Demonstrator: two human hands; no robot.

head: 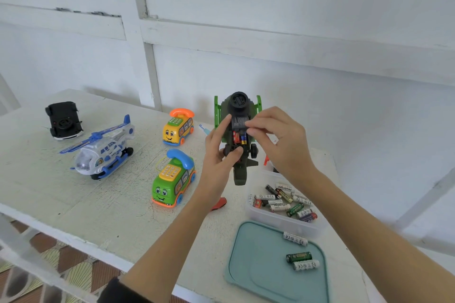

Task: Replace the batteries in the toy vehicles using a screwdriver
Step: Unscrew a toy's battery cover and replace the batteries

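Observation:
A dark green toy helicopter is held belly-up above the table. My left hand grips its left side and underside. Batteries show in its open compartment. My right hand pinches the black battery cover over that compartment. A red screwdriver handle lies on the table, partly hidden behind my left forearm. A clear tub at the right holds several loose batteries. Three more batteries rest on a teal lid.
On the white table stand a blue-and-white helicopter, an overturned black car, a yellow phone bus and a green phone bus. A small light-blue tool lies behind my left hand. A white wall stands behind.

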